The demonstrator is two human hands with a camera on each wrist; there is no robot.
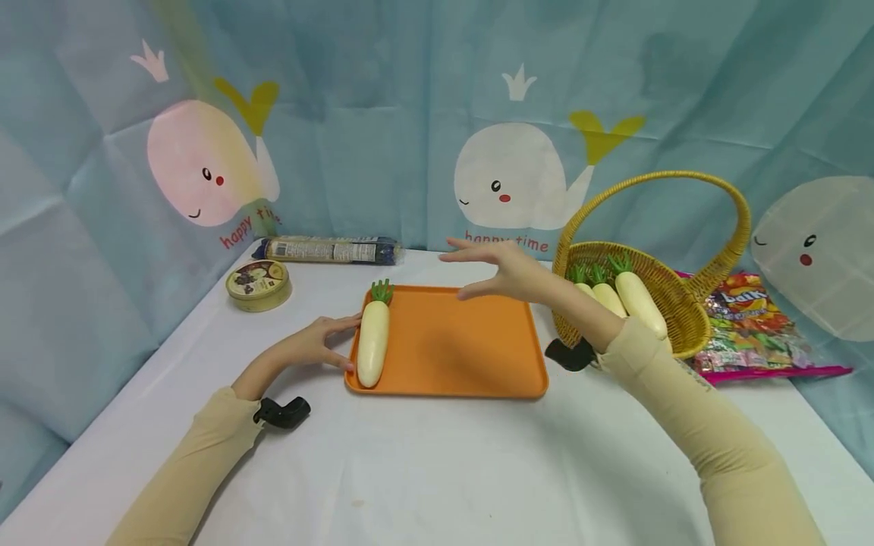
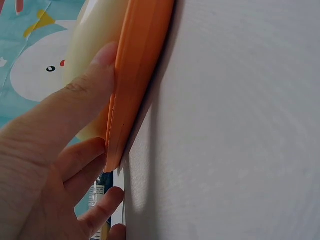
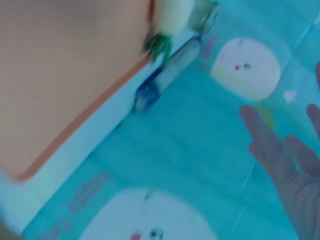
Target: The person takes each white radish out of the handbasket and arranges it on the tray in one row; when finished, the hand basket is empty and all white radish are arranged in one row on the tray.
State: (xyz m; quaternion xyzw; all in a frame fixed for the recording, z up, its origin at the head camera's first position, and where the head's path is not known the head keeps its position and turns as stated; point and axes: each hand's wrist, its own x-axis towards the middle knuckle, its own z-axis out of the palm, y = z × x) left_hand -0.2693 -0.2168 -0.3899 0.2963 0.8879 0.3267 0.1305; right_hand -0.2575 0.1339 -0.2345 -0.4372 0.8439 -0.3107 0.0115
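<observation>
An orange tray (image 1: 457, 345) lies on the white table, with one toy white radish (image 1: 372, 345) along its left side, green leaves pointing away from me. My left hand (image 1: 310, 345) rests at the tray's left edge. Its thumb (image 2: 92, 82) touches the rim beside the radish, and its other fingers are spread loosely along the same edge. Above the tray's back right part is my right hand (image 1: 508, 269), holding nothing, thumb and fingers spread apart. In the right wrist view its fingers (image 3: 272, 145) stand clear of the tray.
Right of the tray stands a yellow wicker basket (image 1: 740, 227) with several more white radishes (image 1: 640, 303) inside. Behind it lies a candy bag (image 1: 751, 318). A round tin (image 1: 258, 287) and a long package (image 1: 328, 249) sit at the back left, before a whale-print curtain (image 1: 382, 152).
</observation>
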